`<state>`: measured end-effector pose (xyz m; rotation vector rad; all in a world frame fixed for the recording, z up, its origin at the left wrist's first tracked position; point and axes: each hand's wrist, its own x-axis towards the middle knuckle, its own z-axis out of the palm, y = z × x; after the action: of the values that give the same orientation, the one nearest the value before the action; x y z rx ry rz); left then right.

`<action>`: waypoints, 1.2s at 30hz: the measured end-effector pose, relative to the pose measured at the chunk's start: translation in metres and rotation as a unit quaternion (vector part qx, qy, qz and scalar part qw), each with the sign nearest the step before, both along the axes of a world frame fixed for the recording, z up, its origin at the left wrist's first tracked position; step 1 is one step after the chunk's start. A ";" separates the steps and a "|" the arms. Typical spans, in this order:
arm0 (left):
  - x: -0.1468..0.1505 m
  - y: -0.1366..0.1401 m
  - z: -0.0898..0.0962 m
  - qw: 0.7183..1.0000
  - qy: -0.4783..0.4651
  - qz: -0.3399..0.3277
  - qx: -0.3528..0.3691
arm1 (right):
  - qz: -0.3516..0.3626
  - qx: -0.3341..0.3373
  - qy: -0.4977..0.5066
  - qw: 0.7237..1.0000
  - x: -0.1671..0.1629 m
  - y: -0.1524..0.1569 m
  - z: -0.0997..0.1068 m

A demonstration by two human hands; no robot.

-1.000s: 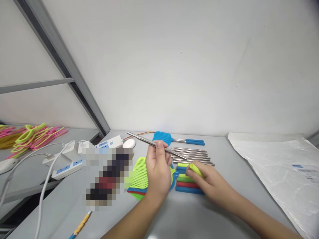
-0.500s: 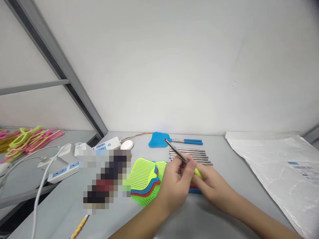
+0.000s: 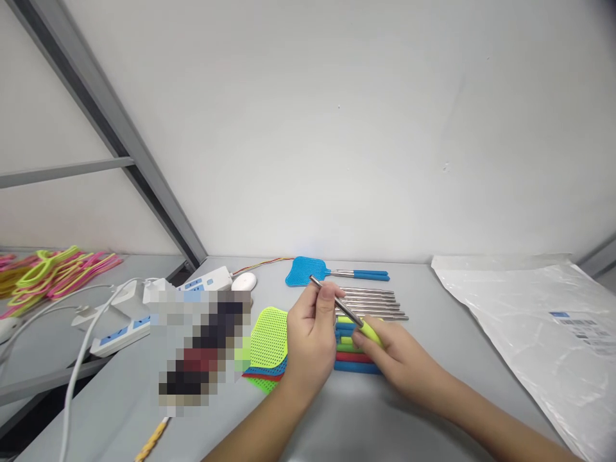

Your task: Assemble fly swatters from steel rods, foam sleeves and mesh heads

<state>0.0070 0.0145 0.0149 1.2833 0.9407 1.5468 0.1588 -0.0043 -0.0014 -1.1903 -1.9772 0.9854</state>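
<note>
A metal telescopic rod (image 3: 347,310) with a yellow-green handle (image 3: 370,332) slants between my two hands. My left hand (image 3: 312,333) pinches the rod near its bare end, thumb on top. The handle is gripped by my right hand (image 3: 399,356), which covers its lower end. Beneath them lie several loose handles in blue, red and green, such as the blue handle (image 3: 357,367). More metal rods (image 3: 373,300) lie in a row just behind. Left of my left hand, a stack of perforated fly swatter heads (image 3: 268,337) is partly hidden by it.
A blue fly swatter (image 3: 306,271) with blue handles lies at the back. On the right rests a white plastic bag (image 3: 510,314). Power strips (image 3: 126,335), a white cable (image 3: 77,372) and a round white device (image 3: 244,282) occupy the left. Colourful cords (image 3: 58,273) lie beyond the frame bar.
My left hand has moved left and up along the rod, away from my right hand. More of the rod and the loose handles now shows between them.
</note>
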 end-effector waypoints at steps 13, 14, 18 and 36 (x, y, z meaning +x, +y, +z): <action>0.014 -0.009 -0.010 0.998 -0.028 -0.030 -0.048 | 0.014 -0.008 -0.022 1.000 -0.006 -0.003 0.022; 0.013 -0.008 -0.009 0.998 -0.024 -0.042 -0.049 | 0.011 -0.014 -0.021 1.000 -0.006 -0.004 0.022; 0.003 -0.001 0.002 0.993 0.044 -0.098 -0.048 | -0.006 -0.037 -0.005 0.999 -0.003 -0.007 0.021; -0.105 0.024 0.037 0.828 0.553 -0.062 0.072 | -0.025 0.020 -0.144 0.989 0.018 0.004 0.022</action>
<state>-0.0982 0.0382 0.0524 2.3697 1.3809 0.6592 0.1766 -0.0006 0.0202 -1.4186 -2.1633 0.7790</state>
